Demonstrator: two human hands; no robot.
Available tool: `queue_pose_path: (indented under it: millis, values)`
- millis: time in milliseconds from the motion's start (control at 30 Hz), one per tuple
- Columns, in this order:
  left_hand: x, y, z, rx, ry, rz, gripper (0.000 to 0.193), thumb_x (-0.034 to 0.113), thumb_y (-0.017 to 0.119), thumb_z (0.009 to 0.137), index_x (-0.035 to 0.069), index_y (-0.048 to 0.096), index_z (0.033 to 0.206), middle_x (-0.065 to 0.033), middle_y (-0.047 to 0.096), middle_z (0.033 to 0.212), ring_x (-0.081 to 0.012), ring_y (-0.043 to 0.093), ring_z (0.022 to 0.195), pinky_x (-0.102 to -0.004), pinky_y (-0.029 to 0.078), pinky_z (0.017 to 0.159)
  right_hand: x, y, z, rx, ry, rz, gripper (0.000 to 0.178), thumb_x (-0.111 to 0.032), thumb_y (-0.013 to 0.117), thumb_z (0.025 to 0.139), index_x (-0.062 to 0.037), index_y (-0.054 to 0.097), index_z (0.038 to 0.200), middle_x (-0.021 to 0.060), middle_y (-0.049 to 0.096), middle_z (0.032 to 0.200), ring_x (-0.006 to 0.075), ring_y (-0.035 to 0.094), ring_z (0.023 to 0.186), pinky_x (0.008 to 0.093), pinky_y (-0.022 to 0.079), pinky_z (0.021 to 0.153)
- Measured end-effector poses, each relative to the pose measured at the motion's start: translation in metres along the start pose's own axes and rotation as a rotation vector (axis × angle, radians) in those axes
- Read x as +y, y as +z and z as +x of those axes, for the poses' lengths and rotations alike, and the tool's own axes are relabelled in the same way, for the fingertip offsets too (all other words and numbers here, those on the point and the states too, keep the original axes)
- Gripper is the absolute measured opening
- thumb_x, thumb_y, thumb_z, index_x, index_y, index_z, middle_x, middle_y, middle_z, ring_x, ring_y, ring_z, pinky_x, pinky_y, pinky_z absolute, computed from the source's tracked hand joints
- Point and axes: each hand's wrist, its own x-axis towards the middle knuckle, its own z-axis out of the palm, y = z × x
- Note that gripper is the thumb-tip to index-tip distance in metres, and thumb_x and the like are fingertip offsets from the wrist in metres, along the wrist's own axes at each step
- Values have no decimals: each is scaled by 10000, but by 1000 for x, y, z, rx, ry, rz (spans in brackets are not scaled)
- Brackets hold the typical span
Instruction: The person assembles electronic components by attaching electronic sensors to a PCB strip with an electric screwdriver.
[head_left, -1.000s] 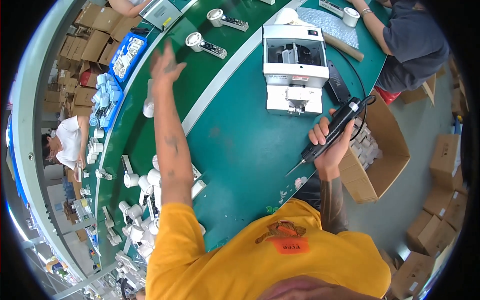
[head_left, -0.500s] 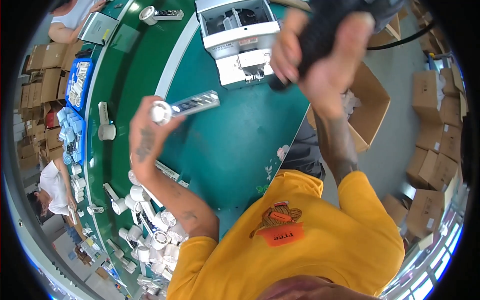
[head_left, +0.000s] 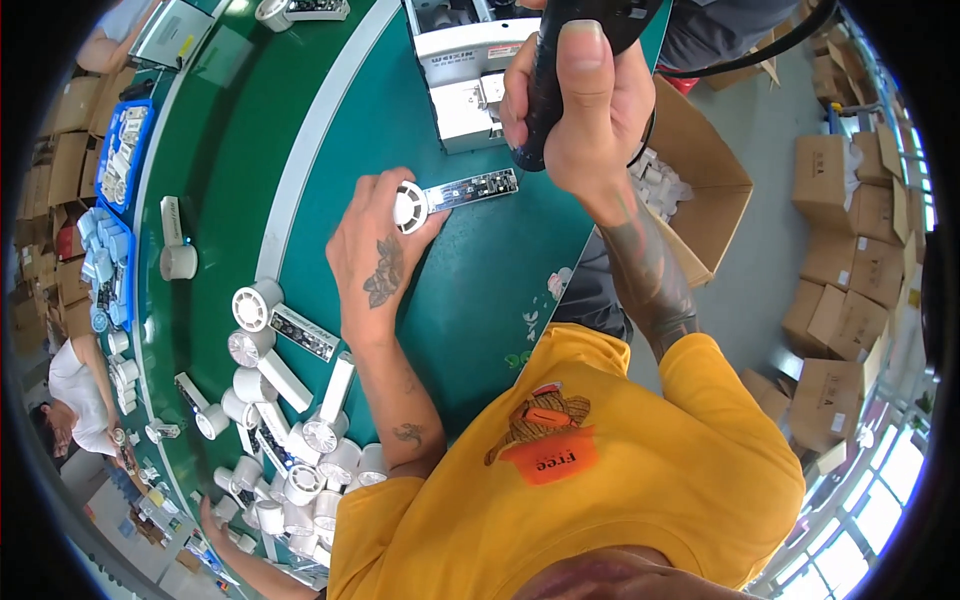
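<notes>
"Over bench, near side of machine: gripping fan in left hand, black tool in right hand. Handling?"

"Looks light, stiff, likely fragile along circuit board. Hold by round head."

1. Fan in the left hand: white head, dark circuit board with pale specks
2. Tool in the right hand: black, with a black cord
3. Left hand: dark leaf-like tattoo on its back
4. Shirt: bright yellow, with a brown and orange print
5. Table: teal green; belt beside it: deeper green; strip between: pale grey
6. Heaped fans: mostly white
7. Trays: bright blue
8. Open box: brown
9. Machine: white and pale grey
10. Floor: grey
</notes>
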Motion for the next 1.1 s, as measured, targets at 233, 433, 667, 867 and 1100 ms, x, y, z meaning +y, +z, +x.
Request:
queue_pose_path:
  millis: [233, 433, 667, 867, 1100]
  values:
    - [-1, -1, 2, -16, -15, 2, 414, 282, 849, 794, 117, 676, 1132, -76, 680, 1068, -309, 688, 936, -411, 547, 729, 11, -2, 2, 4, 71, 5, 479, -464, 571, 1049, -2, 490, 1146, 79, 588, 650, 109, 519, 458, 233, 397, 433]
    - [-2, 1, 2, -12, -17, -12, 420, 279, 853, 787, 120, 676, 1133, -71, 680, 1076, -307, 688, 937, -411, 547, 734, 10, -1, -7, -14, -17, 12, 544, -476, 569, 1046, 28, 495, 1239, 78, 575, 637, 109, 508, 453, 229, 385, 430]
    - [-5, -1, 4, -18, -4, -22, 437, 251, 866, 764, 126, 677, 1138, -55, 675, 1074, -293, 689, 932, -404, 544, 739, 15, -11, -29, -35, 36, 27, 906, -753, 722, 806, 14, 406, 1170, 105, 547, 657, 183, 521, 479, 307, 455, 456]
    - [-6, 0, 3, -5, 16, -27, 435, 247, 865, 767, 132, 679, 1143, -54, 673, 1063, -291, 689, 927, -402, 541, 729, 19, -20, -32, -161, -46, -30, 783, -663, 749, 836, -51, 433, 1209, 110, 578, 707, 198, 575, 543, 318, 494, 489]
    - [-1, 0, 3, -7, 1, 7, 428, 248, 863, 777, 129, 682, 1146, -77, 664, 1015, -299, 684, 888, -410, 536, 714, -14, 20, 32, 41, -260, 37, 485, -394, 576, 1059, 37, 497, 1267, 63, 565, 631, 101, 497, 458, 227, 382, 438]
